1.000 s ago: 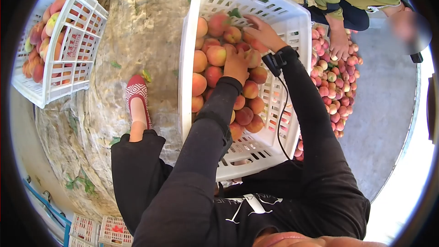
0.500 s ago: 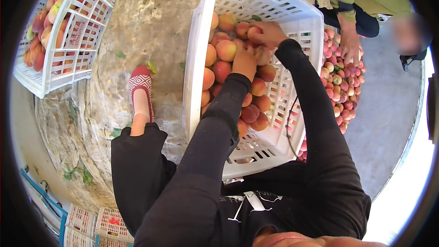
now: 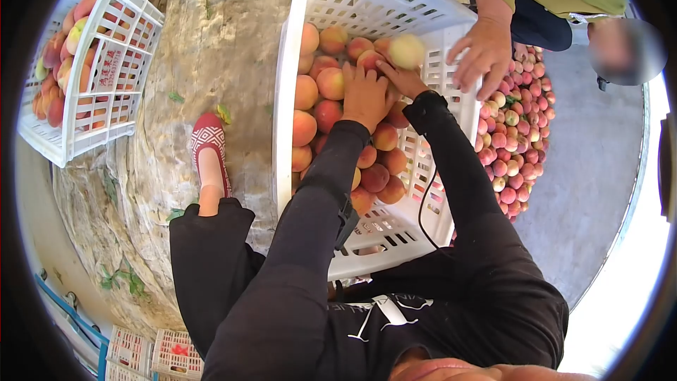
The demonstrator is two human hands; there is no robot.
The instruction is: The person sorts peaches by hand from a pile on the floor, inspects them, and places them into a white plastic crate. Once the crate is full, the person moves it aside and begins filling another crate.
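Several red and yellow peaches [image 3: 328, 114] fill part of a large white slatted plastic crate [image 3: 356, 262]. My left hand [image 3: 365, 97] lies palm down on the peaches near the middle, its fingers stretched forward and slightly apart. Close on its right, my right hand [image 3: 405, 79] reaches in among the peaches with fingers extended toward the left; its fingertips touch fruit and what is under its palm is hidden. A pale yellow peach [image 3: 407, 51], slightly blurred, is just beyond my right hand.
Another person's hand [image 3: 485, 58] hangs open over the crate's right side. A heap of peaches [image 3: 515, 137] lies on the right. A smaller white crate of peaches [image 3: 106, 109] stands at the left. More crates [image 3: 176, 354] are at the lower left. My shoe [image 3: 209, 142] is on the ground sheet.
My right hand has drawn back and left from the far peaches, toward my left hand. The pale peach has appeared, and the other person's hand has moved from the heap to the crate.
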